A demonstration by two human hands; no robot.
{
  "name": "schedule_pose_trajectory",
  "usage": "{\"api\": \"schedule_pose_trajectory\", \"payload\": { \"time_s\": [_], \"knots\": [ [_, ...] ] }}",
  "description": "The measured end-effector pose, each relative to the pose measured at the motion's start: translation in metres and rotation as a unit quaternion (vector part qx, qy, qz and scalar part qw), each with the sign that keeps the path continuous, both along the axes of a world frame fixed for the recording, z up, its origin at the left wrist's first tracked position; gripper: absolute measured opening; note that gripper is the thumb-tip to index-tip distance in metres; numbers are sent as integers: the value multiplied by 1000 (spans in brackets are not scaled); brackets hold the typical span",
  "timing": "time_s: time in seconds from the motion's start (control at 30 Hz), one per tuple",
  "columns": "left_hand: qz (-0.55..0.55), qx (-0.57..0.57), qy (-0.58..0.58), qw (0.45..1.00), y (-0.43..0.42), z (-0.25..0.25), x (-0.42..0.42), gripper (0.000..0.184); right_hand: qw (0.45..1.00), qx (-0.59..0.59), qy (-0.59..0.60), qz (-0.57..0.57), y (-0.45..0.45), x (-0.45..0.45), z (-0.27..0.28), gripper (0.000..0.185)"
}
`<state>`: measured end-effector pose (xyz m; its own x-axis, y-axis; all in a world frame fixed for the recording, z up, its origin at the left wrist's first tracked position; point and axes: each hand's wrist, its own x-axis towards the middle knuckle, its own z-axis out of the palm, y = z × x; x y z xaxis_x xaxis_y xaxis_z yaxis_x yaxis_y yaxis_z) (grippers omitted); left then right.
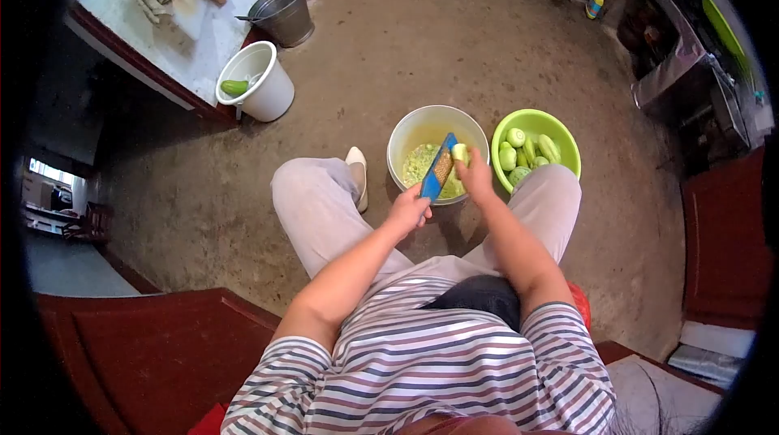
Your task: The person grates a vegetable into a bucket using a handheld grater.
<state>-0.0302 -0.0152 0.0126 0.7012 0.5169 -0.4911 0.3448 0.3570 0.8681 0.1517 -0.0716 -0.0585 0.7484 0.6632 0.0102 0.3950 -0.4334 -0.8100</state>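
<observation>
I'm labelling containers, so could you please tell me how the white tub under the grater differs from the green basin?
The white tub holds fine shreds, whereas the green basin holds larger green vegetables. The grater crosses over the tub, while the right knee partly hides the basin. Both are round and open-topped.

Rough-faced grater [439, 168], smooth plastic bucket [410, 131], glossy plastic green basin [572, 139], rough matt floor [389, 45], cloth shirt [442, 338]
</observation>
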Motion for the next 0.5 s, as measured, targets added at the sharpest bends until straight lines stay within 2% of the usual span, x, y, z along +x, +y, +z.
{"api": "schedule_pose_trajectory", "payload": {
  "time_s": [0.03,0.07,0.1,0.17,0.2,0.23,0.33,0.4,0.43,0.5],
  "knots": [
    [-9,1,-4,1000,0,1,0,24,999,-34,9,-30,-3,9,2,44],
    [-10,1,-3,1000,1,0,0,24,997,28,-45,-50,-3,20,-29,44],
    [0,5,3,1000,5,-3,1,24,997,29,-45,-50,-2,19,-27,44],
    [11,5,6,1000,10,-3,4,25,984,62,163,-19,-1,13,-5,45],
    [30,-10,12,999,14,-2,4,25,974,98,204,1,-6,-4,38,46],
    [49,-25,19,998,16,-1,3,24,962,99,254,29,-6,-7,35,45],
    [61,-26,5,998,21,-8,2,24,959,79,253,101,-6,-20,31,44],
    [67,-26,-3,997,21,-9,2,23,962,85,181,185,-7,-27,31,43],
    [64,-24,-1,998,20,-8,1,23,962,86,181,185,-5,-30,27,43],
    [62,-21,1,998,18,-3,0,22,970,91,100,202,-2,-34,22,43]
  ]
}}
